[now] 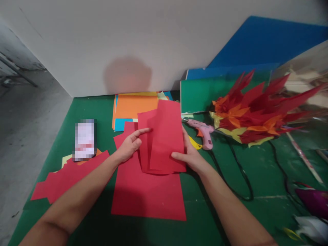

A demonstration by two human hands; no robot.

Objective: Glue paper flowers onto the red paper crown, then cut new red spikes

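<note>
A folded sheet of red paper (pixel 167 133) is in my right hand (pixel 191 153), its thumb on the front and its fingers behind the right edge. My left hand (pixel 129 145) has the index finger stretched out onto the left part of this sheet, with the thumb apart from it. The left hand does not appear to grip the paper. Beneath both hands a larger sheet of red paper (pixel 151 196) lies on the green table.
Orange paper sheets (pixel 137 106) are stacked behind. At left, a phone (pixel 84 140) rests on cut red paper (pixel 74 174). To the right are a pink glue gun (pixel 202 131) with a black cord (pixel 243 174) and a red-orange paper flame shape (pixel 253 112). A white wall (pixel 89 41) stands behind.
</note>
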